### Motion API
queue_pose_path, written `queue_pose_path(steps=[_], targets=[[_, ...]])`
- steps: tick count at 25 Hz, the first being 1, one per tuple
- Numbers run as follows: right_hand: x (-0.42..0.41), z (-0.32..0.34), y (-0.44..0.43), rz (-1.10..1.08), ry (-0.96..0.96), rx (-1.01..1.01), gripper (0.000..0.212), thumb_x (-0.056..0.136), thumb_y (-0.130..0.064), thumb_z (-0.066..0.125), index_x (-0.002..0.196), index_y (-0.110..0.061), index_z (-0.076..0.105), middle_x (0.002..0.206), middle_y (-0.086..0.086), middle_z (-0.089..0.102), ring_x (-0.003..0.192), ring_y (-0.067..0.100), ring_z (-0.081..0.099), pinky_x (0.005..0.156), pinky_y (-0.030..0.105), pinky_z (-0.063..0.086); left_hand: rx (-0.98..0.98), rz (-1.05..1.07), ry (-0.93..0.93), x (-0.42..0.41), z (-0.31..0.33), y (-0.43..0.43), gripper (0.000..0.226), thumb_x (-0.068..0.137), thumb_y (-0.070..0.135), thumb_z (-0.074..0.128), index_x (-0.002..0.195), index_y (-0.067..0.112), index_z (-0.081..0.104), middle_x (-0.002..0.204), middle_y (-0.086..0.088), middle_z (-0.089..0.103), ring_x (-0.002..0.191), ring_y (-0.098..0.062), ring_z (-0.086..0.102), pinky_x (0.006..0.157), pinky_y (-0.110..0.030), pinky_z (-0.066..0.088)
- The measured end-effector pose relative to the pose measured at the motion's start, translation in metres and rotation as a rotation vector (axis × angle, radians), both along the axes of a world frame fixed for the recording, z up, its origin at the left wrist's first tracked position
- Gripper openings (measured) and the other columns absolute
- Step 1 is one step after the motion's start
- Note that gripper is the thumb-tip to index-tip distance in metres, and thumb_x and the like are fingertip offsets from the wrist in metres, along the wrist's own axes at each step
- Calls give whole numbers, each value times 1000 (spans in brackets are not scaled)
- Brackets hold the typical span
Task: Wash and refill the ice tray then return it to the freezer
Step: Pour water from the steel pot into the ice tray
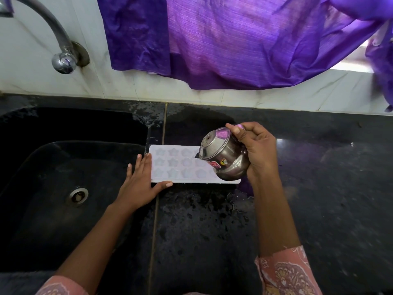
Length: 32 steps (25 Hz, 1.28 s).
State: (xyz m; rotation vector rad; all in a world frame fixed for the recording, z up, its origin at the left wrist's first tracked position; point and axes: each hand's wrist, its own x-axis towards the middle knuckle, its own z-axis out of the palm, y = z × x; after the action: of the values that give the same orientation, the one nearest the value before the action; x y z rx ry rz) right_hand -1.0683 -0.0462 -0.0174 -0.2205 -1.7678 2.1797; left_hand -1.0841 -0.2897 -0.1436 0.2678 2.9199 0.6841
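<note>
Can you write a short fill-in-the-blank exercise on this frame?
1. The right hand tilts a steel pot over the white ___.
2. The left hand steadies the tray's end nearest the ___.
3. Above the black counter hangs a ___ cloth.
4. The tap is mounted on the ___.

Missing words: ice tray; sink; purple; wall

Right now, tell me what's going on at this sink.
A person is refilling a white ice tray that lies flat on the wet black counter, just right of the sink. The left hand rests on the tray's left end, steadying it. The right hand grips a small steel pot, tipped toward the tray's right end. The tray's star and round moulds are visible; the tap isn't running.
</note>
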Motion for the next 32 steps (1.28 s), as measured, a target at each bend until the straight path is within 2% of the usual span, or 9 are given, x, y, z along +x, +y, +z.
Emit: queue_pose_path(steps=[6, 9, 12, 17, 22, 24, 28, 32], targets=[[0, 2, -1, -3, 11, 9, 17, 72, -2, 73, 69, -16, 63, 62, -6, 69, 63, 8, 64, 63, 19, 51, -5, -3, 6, -1, 0, 0, 125, 61, 92, 27, 149, 10, -9, 158, -3, -9, 142, -12, -19, 114, -38, -13], [1, 4, -1, 0, 13, 18, 16, 72, -2, 73, 70, -15, 63, 62, -7, 69, 64, 7, 64, 64, 19, 52, 0, 1, -1, 0, 2, 1, 114, 66, 77, 31, 149, 10, -9, 158, -3, -8, 143, -14, -18, 114, -39, -12], [3, 6, -2, -2, 11, 26, 16, 73, -2, 73, 70, -15, 63, 62, -7, 69, 63, 6, 64, 63, 18, 51, 8, 5, 4, 1, 2, 1, 112, 66, 74, 32, 149, 10, -8, 158, -3, -8, 143, -14, -18, 114, -38, -12], [4, 7, -4, 4, 8, 16, 16, 73, -1, 72, 70, -14, 63, 63, -6, 69, 64, 7, 65, 63, 18, 51, -2, -1, 6, 0, 0, 0, 124, 61, 89, 29, 149, 10, -8, 158, -3, -8, 143, -13, -18, 114, -38, -12], [4, 7, -4, 8, 9, -4, 13, 71, -4, 72, 71, -13, 63, 65, -5, 70, 67, 9, 66, 66, 19, 52, 5, 0, 19, -1, -2, -1, 126, 53, 89, 18, 149, 11, -8, 159, -2, -7, 142, -13, -18, 113, -37, -12], [4, 7, -3, 14, 4, -24, 12, 65, -10, 75, 71, -14, 64, 69, -3, 71, 73, 12, 67, 71, 22, 53, 6, -1, 13, -2, -2, -1, 126, 53, 89, 18, 149, 11, -9, 159, -2, -7, 143, -13, -18, 114, -37, -13], [1, 3, -3, 15, 2, -95, 32, 40, -35, 85, 63, -19, 69, 78, 5, 73, 82, 19, 68, 84, 34, 54, -5, -5, 13, -2, -2, -1, 126, 57, 92, 22, 149, 11, -9, 158, -2, -8, 143, -13, -18, 114, -38, -12], [-3, -6, -6, 43, 16, -125, 49, 26, -50, 90, 62, -22, 71, 79, 4, 73, 82, 18, 68, 84, 36, 54, 12, -2, 12, -2, -2, -2, 124, 56, 89, 21, 149, 11, -8, 159, -2, -7, 143, -13, -17, 113, -37, -13]])
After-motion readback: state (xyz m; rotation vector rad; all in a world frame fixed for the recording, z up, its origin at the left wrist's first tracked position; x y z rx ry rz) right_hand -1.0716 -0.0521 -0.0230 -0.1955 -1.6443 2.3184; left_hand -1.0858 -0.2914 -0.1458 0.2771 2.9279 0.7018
